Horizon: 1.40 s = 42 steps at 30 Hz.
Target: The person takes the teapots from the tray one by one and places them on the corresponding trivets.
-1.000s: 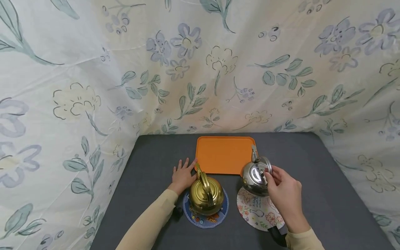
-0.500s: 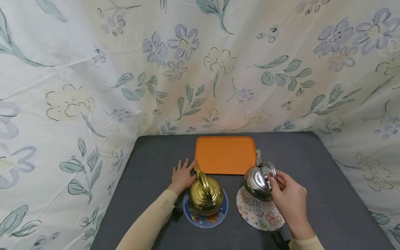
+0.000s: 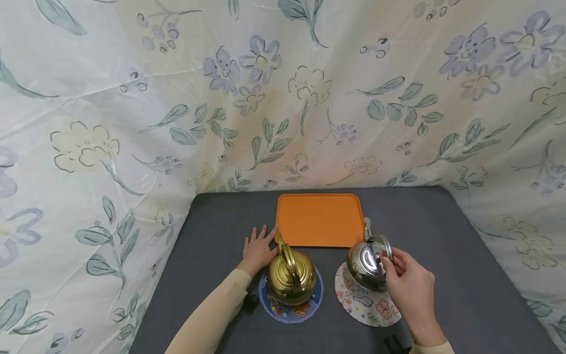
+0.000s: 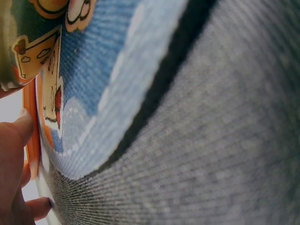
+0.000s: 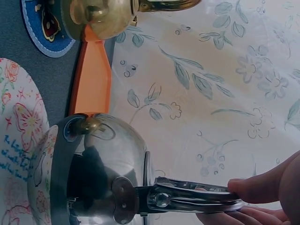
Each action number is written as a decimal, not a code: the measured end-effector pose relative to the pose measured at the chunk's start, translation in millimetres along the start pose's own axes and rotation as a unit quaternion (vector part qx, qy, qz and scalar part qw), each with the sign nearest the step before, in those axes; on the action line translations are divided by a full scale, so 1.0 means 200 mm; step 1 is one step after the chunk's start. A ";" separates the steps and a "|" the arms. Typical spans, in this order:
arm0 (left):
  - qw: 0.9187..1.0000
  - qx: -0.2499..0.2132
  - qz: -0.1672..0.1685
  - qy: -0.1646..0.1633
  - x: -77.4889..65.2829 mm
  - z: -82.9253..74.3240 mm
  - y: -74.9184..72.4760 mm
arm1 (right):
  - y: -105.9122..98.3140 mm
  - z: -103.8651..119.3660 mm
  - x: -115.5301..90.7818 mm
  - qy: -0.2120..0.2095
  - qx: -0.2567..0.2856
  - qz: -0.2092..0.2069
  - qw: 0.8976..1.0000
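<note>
My right hand (image 3: 412,287) grips the looped handle of a shiny silver kettle (image 3: 366,268), thumb and fingers closing round it in the right wrist view. The kettle hangs over the back part of a round white floral mat (image 3: 371,312); I cannot tell whether its base touches. Its spout points away from me. To the left, a gold kettle (image 3: 305,285) sits on a round blue patterned mat (image 3: 287,317). My left hand (image 3: 258,253) rests with fingers spread on the dark table beside the gold kettle's spout, holding nothing.
An orange tray (image 3: 318,219) lies behind both kettles, its front edge close to the gold spout. Black objects, partly hidden, lie near my left sleeve and by my right wrist. A floral curtain (image 3: 309,98) hangs behind the grey table (image 3: 451,255).
My right hand has carried the silver kettle rightward and toward me, from the tray's front corner over the floral mat. My left hand has stayed in place.
</note>
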<state>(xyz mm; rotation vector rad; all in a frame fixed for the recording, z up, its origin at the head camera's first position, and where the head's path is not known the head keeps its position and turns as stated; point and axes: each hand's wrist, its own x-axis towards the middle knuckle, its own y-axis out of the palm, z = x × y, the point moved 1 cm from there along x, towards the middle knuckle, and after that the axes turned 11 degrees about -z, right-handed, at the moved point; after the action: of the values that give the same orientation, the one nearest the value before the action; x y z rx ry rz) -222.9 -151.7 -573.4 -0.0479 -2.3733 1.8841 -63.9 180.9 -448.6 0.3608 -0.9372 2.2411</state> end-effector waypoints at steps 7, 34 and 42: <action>1.000 0.000 -0.005 -0.002 0.00 0.00 0.00 | 0.02 -0.02 -0.03 0.009 -0.001 0.009 1.000; 1.000 0.007 -0.005 -0.003 -0.03 0.02 0.00 | 0.03 -0.07 -0.09 0.025 -0.013 0.016 0.999; 1.000 0.007 -0.014 -0.003 -0.04 0.01 -0.01 | 0.02 -0.09 -0.09 0.010 -0.007 0.009 1.000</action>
<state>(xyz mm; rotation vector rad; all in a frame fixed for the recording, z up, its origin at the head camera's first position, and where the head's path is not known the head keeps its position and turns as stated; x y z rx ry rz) -214.3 -154.7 -572.0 -0.0085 -2.3512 1.8905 -53.9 183.6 -472.2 0.3228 -0.9493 2.2490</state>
